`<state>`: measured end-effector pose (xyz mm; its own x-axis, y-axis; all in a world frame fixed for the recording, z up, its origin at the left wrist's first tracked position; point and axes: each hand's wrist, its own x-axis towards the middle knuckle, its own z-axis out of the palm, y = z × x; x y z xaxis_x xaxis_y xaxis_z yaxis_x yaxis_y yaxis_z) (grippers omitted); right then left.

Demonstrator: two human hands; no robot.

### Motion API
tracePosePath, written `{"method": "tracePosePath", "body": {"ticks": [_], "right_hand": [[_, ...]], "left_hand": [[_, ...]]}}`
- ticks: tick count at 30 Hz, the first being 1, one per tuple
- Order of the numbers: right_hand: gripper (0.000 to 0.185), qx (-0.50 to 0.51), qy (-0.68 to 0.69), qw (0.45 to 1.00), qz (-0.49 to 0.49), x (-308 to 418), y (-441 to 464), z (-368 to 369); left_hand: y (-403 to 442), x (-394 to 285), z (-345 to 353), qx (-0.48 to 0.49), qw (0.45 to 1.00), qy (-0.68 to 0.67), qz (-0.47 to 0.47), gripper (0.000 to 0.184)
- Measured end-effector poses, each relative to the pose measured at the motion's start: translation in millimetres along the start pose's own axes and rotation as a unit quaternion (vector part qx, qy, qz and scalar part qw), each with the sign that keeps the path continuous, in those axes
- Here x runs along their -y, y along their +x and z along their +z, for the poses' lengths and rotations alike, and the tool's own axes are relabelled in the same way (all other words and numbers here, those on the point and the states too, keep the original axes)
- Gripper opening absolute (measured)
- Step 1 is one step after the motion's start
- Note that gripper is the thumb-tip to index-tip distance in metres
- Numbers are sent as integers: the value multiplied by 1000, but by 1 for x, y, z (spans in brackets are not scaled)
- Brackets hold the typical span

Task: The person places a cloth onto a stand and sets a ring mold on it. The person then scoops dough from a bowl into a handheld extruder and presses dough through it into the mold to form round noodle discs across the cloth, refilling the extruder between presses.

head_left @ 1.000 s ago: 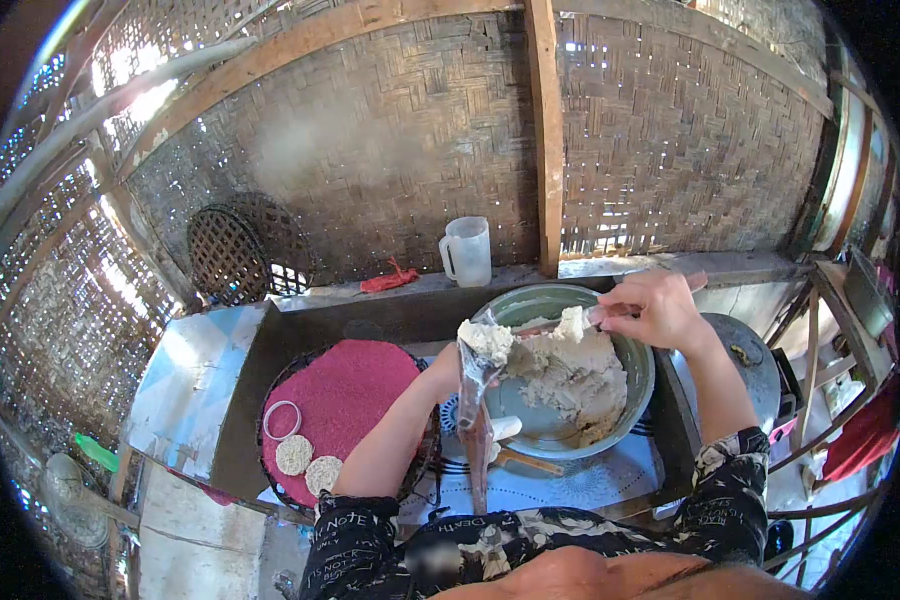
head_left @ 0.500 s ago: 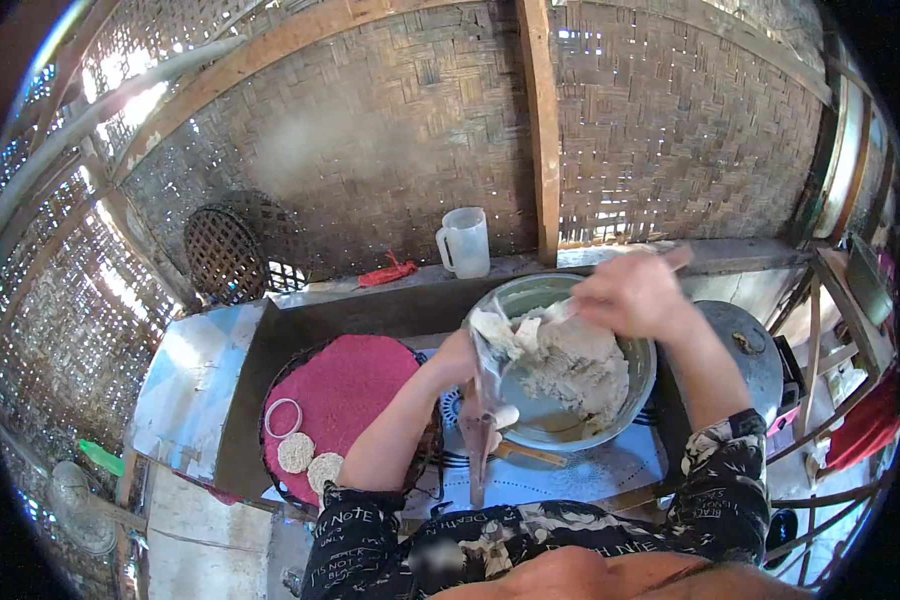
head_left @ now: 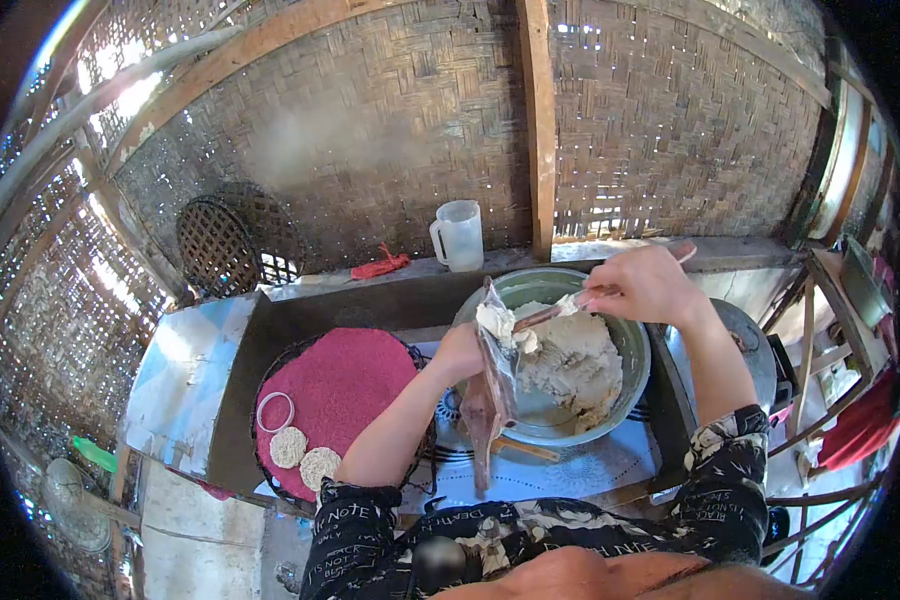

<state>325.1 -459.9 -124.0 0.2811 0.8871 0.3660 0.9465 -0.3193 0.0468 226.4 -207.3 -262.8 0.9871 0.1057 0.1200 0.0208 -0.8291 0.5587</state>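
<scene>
- Dough (head_left: 575,365) sits in a big heap inside a round bowl (head_left: 542,412), just right of the middle of the frame.
- A small white lump of dough (head_left: 496,322) is at the top of a clear plastic bag (head_left: 498,372), near the middle of the frame.
- The left hand (head_left: 458,352) has its fingers closed around the bag, near its top end. Some of those fingers are hidden.
- The right hand (head_left: 650,285) is over the upper right of the bowl. Its fingers are clamped on a flat stick (head_left: 540,316).
- The stick's low end touches the white lump by the bag. A bit of dough also clings to it near the fingers.
- At the lower left, a round pink mat (head_left: 350,380) holds a white ring (head_left: 261,411) and two round, bumpy cakes (head_left: 304,458), side by side.
- A clear jug (head_left: 461,238) stands upright on the ledge (head_left: 722,249), above the bowl's left side.
- A crumpled red bag (head_left: 380,264) lies left of the jug.
- A wooden handle (head_left: 527,449) lies just below the bowl.
</scene>
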Motion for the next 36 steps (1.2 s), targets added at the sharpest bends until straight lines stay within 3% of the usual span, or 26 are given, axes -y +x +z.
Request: {"method": "tracePosePath", "body": {"ticks": [5,9,12,13,15,16,17,20,21,23,26,27,29,32,36], "right_hand": [[25,-26,-65,994,-88,30,16,31],[21,-69,-44,992,-92,29,4,31],[18,-150,-13,988,36,1,-22,10],[17,-178,5,980,87,-1,-29,10],[20,-260,229,923,169,15,-24,52],[20,-250,354,875,217,28,-22,71],[20,-265,415,846,204,37,-21,93],[22,-217,343,865,294,56,-38,111],[23,-207,317,868,321,51,-51,124],[23,-253,376,851,267,26,-77,146],[22,-301,329,844,298,27,-68,142],[21,-325,305,840,309,33,-60,136],[16,-376,273,852,241,46,-44,136],[15,-345,227,878,242,57,-53,138],[18,-273,356,853,265,44,-69,157]], "left_hand": [[11,9,20,-1,999,41,7,39],[8,16,16,-10,999,-41,-10,38],[6,24,0,-32,989,-141,-15,38],[8,21,-2,-33,995,-93,-12,37],[13,8,-2,-28,1000,3,-6,37],[19,-1,3,-11,998,37,-45,36],[22,-3,6,-26,999,37,-27,36],[14,-28,-16,-37,995,82,52,37],[28,12,0,-66,994,47,70,36],[28,33,4,-55,997,-36,-35,36],[23,15,2,-87,995,-18,35,40],[22,-4,0,-57,998,19,22,41],[38,5,23,-83,993,-18,86,37],[46,26,29,-103,979,-149,90,32],[44,40,23,-34,951,-302,-56,32]]}}
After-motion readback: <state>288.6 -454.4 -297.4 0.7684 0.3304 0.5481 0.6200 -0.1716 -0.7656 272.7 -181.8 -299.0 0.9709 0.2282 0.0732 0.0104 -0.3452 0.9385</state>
